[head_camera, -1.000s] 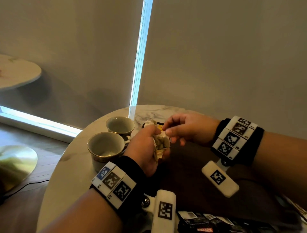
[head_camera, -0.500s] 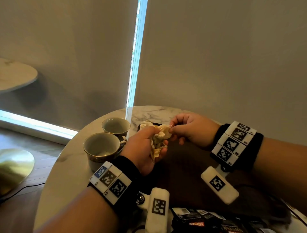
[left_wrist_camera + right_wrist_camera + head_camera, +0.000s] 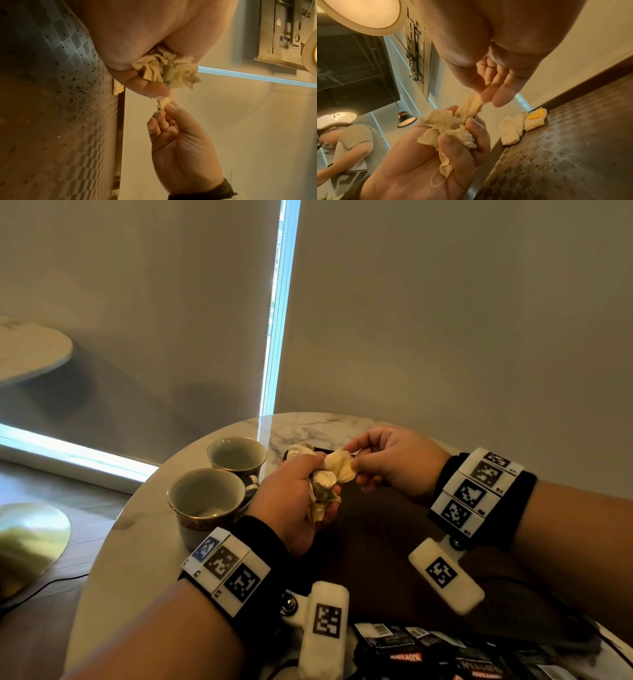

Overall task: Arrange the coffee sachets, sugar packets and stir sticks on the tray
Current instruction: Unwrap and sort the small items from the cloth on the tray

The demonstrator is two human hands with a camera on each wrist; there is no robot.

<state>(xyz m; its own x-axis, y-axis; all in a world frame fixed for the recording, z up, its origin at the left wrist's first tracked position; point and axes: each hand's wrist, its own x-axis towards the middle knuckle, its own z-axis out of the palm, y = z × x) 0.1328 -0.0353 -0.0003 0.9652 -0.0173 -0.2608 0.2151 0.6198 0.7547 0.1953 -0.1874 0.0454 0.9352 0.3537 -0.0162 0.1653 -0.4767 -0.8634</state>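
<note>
While the left hand [image 3: 291,501] squeezes a bunch of soft cream packets [image 3: 323,491] in its curled fingers, the right hand [image 3: 394,463] pinches one packet [image 3: 342,467] at the top of the bunch with thumb and fingertip. Both hands are just above the dark tray [image 3: 376,525]. More cream packets [image 3: 520,125] lie at the tray's far edge. Black coffee sachets [image 3: 445,652] lie at the tray's near edge. Two cups [image 3: 209,501] stand just left of the tray.
</note>
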